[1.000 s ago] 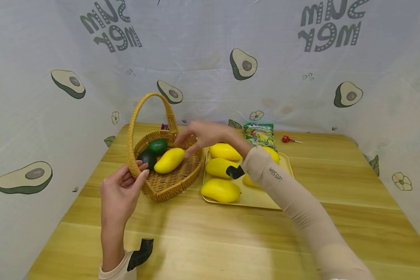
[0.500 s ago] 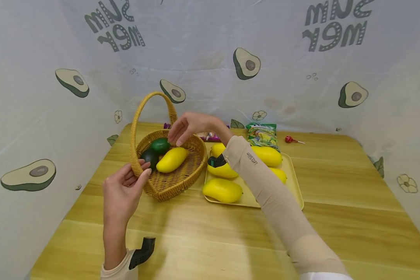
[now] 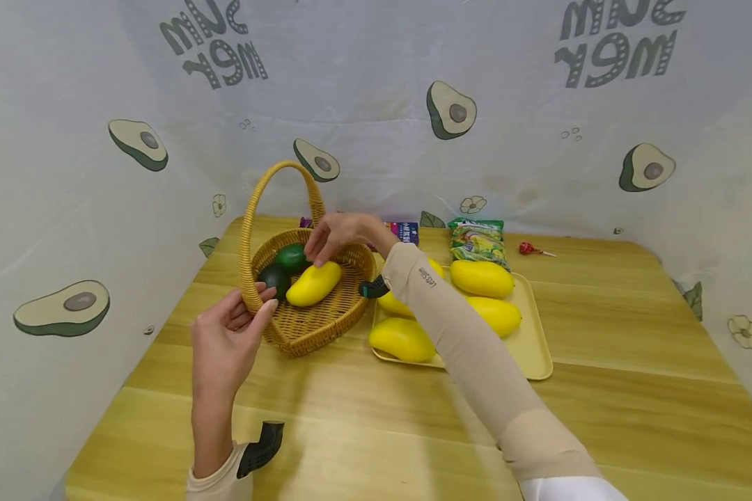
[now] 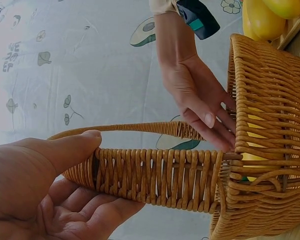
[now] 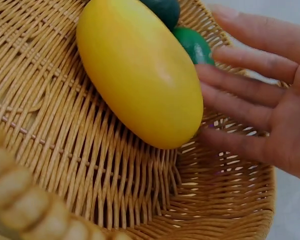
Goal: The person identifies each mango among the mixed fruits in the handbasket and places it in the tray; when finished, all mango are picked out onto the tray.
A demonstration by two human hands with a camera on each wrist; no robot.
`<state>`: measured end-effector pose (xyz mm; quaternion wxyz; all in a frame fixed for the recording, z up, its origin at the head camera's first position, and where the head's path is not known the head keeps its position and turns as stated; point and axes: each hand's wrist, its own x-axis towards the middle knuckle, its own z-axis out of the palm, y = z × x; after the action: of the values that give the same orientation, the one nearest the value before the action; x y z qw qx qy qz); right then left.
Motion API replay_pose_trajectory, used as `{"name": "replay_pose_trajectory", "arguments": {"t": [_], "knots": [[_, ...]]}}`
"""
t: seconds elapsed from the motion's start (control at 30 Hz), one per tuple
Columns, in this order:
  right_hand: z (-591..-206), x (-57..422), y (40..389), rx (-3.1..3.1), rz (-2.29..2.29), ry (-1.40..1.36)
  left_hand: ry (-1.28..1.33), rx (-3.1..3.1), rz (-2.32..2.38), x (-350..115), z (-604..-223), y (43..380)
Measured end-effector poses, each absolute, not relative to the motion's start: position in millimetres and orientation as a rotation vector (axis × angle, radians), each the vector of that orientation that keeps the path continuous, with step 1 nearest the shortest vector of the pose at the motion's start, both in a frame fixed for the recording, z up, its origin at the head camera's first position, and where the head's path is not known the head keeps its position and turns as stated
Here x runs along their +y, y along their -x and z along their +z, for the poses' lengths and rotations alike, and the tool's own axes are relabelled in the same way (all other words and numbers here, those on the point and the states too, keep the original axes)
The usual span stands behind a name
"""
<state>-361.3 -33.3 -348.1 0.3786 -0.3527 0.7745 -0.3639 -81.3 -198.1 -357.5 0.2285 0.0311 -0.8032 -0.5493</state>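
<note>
A woven wicker basket [image 3: 322, 335] stands at the left of the table, with a yellow mango [image 3: 313, 284] and two dark green avocados [image 3: 292, 258] inside. My left hand [image 3: 224, 344] grips the near side of its arched handle [image 4: 160, 175], thumb on one face and fingers on the other. Inside the far part of the basket, my right hand [image 3: 343, 233] reaches down over the mango's upper end. In the right wrist view its extended fingers [image 5: 245, 115] lie beside the mango and green avocado, close to both; whether they touch is unclear. Nothing is gripped by that hand.
Right of the basket a yellow tray [image 3: 537, 351] carries several mangoes [image 3: 402, 339], partly hidden under my right forearm. Behind it lie a purple packet [image 3: 404, 233], a green snack bag [image 3: 478, 240] and a red lollipop [image 3: 526, 248]. A patterned curtain surrounds the table.
The right hand moved left over the basket, then lowered toward the mango and avocados. The left hand keeps its hold on the handle. The whole view shifted slightly.
</note>
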Motion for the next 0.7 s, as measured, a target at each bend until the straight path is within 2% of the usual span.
{"name": "replay_pose_trajectory", "arguments": {"t": [0.13, 0.7], "knots": [[-350, -35, 363, 2.044, -0.858, 0.811, -0.083, -2.211, -1.525, -198, -357, 82], [-361, -39, 363, 2.064, -0.687, 0.799, -0.075, -2.200, -1.530, -197, -358, 81]]}}
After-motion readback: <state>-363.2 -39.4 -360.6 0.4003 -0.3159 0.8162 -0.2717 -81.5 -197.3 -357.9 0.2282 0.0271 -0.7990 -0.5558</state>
